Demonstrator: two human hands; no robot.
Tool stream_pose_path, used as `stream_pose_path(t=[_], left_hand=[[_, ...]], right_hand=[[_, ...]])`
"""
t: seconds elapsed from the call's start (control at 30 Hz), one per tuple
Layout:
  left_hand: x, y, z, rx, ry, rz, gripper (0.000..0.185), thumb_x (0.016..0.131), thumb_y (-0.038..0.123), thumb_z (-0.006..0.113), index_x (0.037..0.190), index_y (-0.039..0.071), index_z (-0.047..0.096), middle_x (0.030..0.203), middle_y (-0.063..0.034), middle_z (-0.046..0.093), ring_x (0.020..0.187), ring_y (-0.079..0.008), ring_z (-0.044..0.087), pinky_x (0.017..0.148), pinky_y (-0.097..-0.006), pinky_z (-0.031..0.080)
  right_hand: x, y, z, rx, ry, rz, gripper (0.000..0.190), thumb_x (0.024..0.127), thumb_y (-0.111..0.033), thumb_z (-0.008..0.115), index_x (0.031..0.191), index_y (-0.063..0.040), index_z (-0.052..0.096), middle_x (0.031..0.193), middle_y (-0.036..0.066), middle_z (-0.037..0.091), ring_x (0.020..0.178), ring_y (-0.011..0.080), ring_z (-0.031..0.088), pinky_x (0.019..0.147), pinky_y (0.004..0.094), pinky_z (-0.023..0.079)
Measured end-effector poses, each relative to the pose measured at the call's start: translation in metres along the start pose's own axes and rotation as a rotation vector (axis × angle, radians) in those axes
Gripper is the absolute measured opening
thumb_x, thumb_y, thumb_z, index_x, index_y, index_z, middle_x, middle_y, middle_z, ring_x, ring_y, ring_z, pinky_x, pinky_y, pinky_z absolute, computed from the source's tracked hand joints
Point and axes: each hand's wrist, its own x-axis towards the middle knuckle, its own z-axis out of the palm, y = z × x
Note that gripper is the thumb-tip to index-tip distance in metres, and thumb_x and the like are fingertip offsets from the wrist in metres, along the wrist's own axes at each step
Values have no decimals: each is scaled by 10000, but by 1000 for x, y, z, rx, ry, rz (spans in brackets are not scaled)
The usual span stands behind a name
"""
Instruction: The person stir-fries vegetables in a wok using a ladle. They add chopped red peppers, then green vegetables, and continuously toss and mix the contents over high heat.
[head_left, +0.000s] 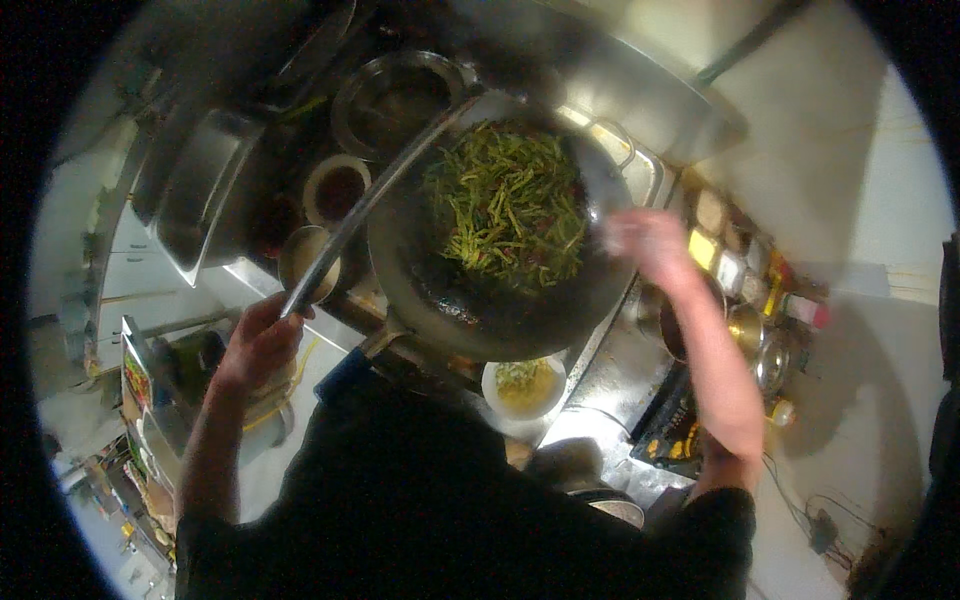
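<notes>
My left hand (262, 337) grips the end of a long metal handle (375, 191), probably of a wok ladle. The handle slants up to the wok's far rim, and its working end is hard to make out. Before me stands a large dark wok (420, 319), with cut green vegetable strips (514, 202) heaped in it and some liquid glinting near its front. My right hand (649, 240) is over the wok's right edge, blurred, its fingers bunched; whether they hold something is unclear. A blue-covered wok handle (345, 379) points toward my body, and neither hand is on it.
Left of the wok are a bowl of dark sauce (339, 193), a bowl of pale liquid (304, 262) and a round pot (397, 101). A white bowl of chopped food (523, 386) sits close in front. Seasoning containers (720, 251) line the right side, beside a metal counter (611, 352).
</notes>
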Motion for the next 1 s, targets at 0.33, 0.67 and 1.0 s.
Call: stream_pose_path(t=[0.33,0.67,1.0], left_hand=[[-10,-32,-38,-174,-149,118,438,948,466,700,1074,48,664,668,11,497,537,-80,406,516,-248,329],[-2,-52,-54,-235,-155,128,385,964,400,714,1118,53,651,665,61,470,530,-42,388,498,-233,287],[-11,-35,-41,-174,-134,105,337,969,377,685,1084,60,676,690,26,511,569,-56,442,517,-234,333]], right_hand=[[87,-65,65,-724,334,-266,145,923,-159,649,955,-64,755,883,196,739,776,305,733,737,438,578],[11,-57,87,-520,100,-269,137,913,-102,671,982,-64,783,980,186,758,786,349,722,732,410,590],[-2,-79,91,-558,137,-368,142,922,-197,676,969,-80,742,1042,213,720,940,398,693,829,456,561]])
